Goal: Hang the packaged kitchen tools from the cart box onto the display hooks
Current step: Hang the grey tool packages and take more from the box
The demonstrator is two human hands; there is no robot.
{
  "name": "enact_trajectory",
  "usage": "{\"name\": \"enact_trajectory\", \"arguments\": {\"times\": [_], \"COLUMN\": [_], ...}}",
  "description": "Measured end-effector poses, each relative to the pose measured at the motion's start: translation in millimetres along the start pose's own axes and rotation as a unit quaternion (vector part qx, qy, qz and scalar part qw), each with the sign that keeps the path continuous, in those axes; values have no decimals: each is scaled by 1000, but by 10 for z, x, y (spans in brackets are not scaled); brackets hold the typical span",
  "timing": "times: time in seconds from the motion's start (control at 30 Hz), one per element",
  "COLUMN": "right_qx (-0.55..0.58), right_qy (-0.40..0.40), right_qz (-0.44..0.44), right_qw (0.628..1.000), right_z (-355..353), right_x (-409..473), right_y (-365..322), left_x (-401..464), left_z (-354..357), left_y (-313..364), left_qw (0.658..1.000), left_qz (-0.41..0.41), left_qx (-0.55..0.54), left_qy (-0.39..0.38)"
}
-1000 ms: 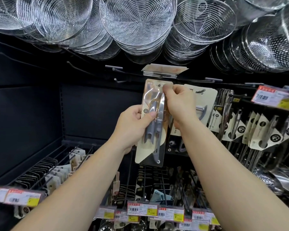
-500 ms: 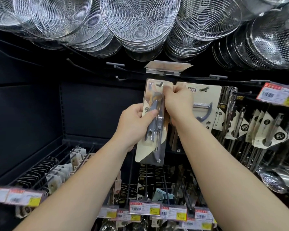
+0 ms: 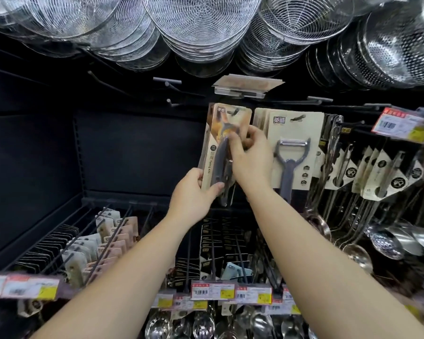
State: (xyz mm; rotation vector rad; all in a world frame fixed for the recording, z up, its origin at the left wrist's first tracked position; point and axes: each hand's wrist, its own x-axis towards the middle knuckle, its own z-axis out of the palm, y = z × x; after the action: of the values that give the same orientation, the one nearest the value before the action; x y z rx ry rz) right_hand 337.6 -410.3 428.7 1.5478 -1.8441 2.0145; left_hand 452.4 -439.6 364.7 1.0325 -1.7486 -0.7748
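Wire strainers point(image 3: 201, 28): a dense row of round mesh baskets hanging across the top, above everything else.
Back panel point(image 3: 137, 148): dark and bare on the left side, behind the hooks.
Ladles and skimmers point(image 3: 382, 241): shiny metal, hanging at the right on cardboard tags.
Lower hook rows point(image 3: 101, 243): small carded goods in lines, price labels point(image 3: 213, 291) along their front ends.
Hung peeler card point(image 3: 295, 148): beige card with a grey Y-shaped peeler, hanging just right of the hands, front of a stack.
Packaged paring knife point(image 3: 218, 152): beige card with a grey-handled tool, upright, turned slightly edge-on, its top just below the tilted label holder point(image 3: 247, 88); whether its hole is on a hook cannot be told.
Left hand point(image 3: 194, 194): grips the card's lower corner, thumb across the front, fingers behind.
Right hand point(image 3: 249, 152): fingers curled, pinching the card's middle front from the right, between the two cards.
Empty hooks point(image 3: 171, 85): thin pegs sticking out left of the label holder.
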Motion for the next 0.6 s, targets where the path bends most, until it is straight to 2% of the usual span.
{"name": "enact_trajectory", "arguments": {"times": [0.13, 0.4, 0.6], "right_qx": [-47, -173, -290], "right_qy": [-23, -83, -159], "right_qz": [-5, 87, 134], "right_qw": [999, 978, 934], "right_z": [45, 14, -391], "right_x": [-400, -1207, -1757], "right_y": [236, 776, 1223], "left_x": [-132, -509, -909], "left_z": [51, 251, 530], "left_y": [-204, -727, -758], "left_qw": [1000, 987, 952], "left_qz": [-18, -56, 18], "left_qx": [16, 120, 273], "left_qy": [-16, -89, -141]}}
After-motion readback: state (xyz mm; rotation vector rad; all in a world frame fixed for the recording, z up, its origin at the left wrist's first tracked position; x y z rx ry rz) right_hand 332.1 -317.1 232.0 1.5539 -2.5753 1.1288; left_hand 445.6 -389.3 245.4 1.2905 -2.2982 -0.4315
